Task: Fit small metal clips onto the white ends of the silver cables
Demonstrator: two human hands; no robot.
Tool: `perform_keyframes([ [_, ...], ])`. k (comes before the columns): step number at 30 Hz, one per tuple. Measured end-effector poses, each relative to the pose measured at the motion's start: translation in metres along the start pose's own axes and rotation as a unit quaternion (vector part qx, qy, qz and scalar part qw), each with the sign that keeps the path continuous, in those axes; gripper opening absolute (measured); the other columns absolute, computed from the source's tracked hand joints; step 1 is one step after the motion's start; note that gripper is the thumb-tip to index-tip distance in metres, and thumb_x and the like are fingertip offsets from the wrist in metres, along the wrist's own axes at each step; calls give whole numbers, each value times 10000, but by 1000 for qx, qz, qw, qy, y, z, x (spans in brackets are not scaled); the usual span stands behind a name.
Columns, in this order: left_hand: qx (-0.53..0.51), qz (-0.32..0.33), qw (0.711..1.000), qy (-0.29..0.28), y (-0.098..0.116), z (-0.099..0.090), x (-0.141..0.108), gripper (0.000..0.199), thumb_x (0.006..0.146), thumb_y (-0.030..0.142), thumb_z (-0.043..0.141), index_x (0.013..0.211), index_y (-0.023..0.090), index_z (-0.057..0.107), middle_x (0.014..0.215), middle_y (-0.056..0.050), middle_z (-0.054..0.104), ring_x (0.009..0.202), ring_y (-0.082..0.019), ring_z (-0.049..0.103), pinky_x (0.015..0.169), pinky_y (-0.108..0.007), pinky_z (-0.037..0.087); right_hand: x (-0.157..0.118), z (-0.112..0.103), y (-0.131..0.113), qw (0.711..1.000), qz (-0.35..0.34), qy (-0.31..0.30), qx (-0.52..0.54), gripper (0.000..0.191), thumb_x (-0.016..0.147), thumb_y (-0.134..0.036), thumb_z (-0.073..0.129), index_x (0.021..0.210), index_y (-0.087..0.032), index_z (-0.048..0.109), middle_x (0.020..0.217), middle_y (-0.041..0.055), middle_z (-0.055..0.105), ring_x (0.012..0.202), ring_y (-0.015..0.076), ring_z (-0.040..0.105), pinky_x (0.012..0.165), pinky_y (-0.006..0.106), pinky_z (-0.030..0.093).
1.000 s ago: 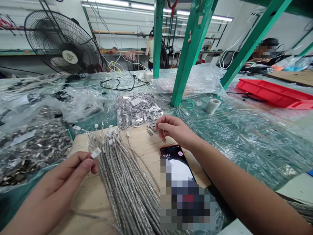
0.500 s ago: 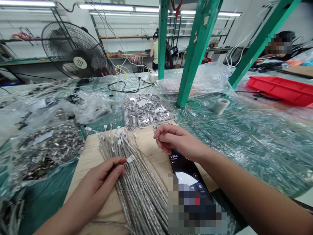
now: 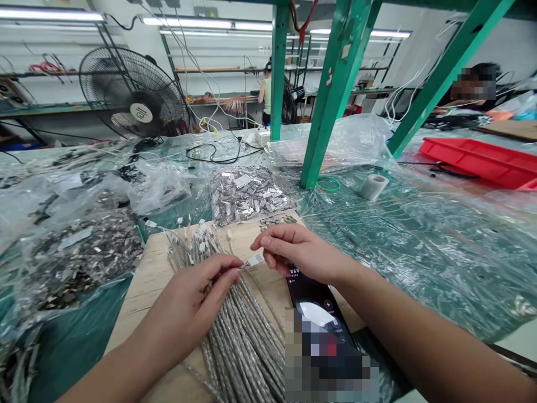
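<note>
bag of metal shells (image 3: 79,257) far left on counter (image 3: 419,240) | left hand (image 3: 197,305) pinched shut on cable end over cable bundle (image 3: 239,330) | white connector tip (image 3: 255,259) between both hands, light, small, stiff, cable limp, grip behind tip | right hand (image 3: 302,252) fingers closed, touching tip, contents unclear | phone (image 3: 319,305) right

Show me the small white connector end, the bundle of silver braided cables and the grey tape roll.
small white connector end (image 3: 255,259), head view, its middle.
bundle of silver braided cables (image 3: 245,336), head view, mid-length strands.
grey tape roll (image 3: 373,186), head view, outer side.
</note>
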State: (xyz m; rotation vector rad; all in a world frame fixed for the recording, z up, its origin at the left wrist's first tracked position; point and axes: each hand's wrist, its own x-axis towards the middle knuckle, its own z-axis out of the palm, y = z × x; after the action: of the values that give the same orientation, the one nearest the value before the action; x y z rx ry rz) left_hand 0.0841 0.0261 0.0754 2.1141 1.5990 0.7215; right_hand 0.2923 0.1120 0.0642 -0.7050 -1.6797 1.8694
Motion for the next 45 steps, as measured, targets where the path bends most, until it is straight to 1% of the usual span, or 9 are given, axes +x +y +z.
perform_keyframes([
  [4,29,54,997,37,-14,17,2,209,956,313,453,1089,256,604,1011,1,709,883,-164,669,756,-240,514,-2,1,-2,1000,11,23,6,253,888,-406,566,895,-160,624,554,-83,325,458,67,266,439,226,198],
  [6,39,80,995,42,-22,21,1,203,956,288,458,1098,246,598,1020,-2,706,900,-157,667,772,-234,507,-3,2,-5,999,18,36,-36,290,873,-449,584,860,-162,624,548,-82,303,472,73,255,444,232,184],
  [11,57,109,991,57,-29,25,-2,213,951,256,481,1134,233,588,1030,0,710,907,-136,672,797,-217,505,-4,6,-7,991,-3,20,-134,280,835,-441,637,815,-162,634,584,-64,364,532,82,315,485,230,226],
  [17,61,126,989,52,-21,28,-3,231,954,255,477,1155,213,582,1037,-16,721,895,-149,689,769,-225,526,-5,6,-6,977,1,29,-213,136,853,-281,605,809,-167,665,745,-8,606,675,111,502,612,237,363],
  [22,61,120,990,39,-20,28,-2,225,962,264,458,1132,213,596,977,-10,737,810,-152,704,707,-224,532,-4,6,-4,979,25,-13,-202,157,851,-287,589,813,-166,683,670,-21,562,609,102,464,559,234,340],
  [28,73,150,985,47,-23,33,-3,234,964,243,468,1167,201,579,997,1,743,814,-146,715,682,-227,517,-4,5,-1,983,59,-10,-171,140,835,-243,575,752,-167,658,613,-42,493,537,79,380,504,224,286],
  [32,81,148,984,49,-25,33,-2,233,958,259,484,1158,208,593,954,12,750,774,-148,715,644,-237,507,-4,5,-1,988,75,-15,-136,169,854,-287,567,767,-167,647,628,-36,496,517,72,356,478,216,275],
  [41,78,140,986,46,-25,35,-1,246,959,254,475,1158,181,600,982,-9,742,828,-132,704,760,-203,518,-5,6,-1,987,81,-15,-140,200,873,-317,557,762,-171,636,606,-43,459,502,71,334,471,217,271],
  [45,79,141,986,31,-25,34,0,240,969,256,451,1147,191,598,962,-3,741,810,-134,701,718,-205,515,-5,6,-2,985,83,-10,-153,208,864,-335,562,768,-165,633,621,-36,464,514,71,338,471,213,265],
])
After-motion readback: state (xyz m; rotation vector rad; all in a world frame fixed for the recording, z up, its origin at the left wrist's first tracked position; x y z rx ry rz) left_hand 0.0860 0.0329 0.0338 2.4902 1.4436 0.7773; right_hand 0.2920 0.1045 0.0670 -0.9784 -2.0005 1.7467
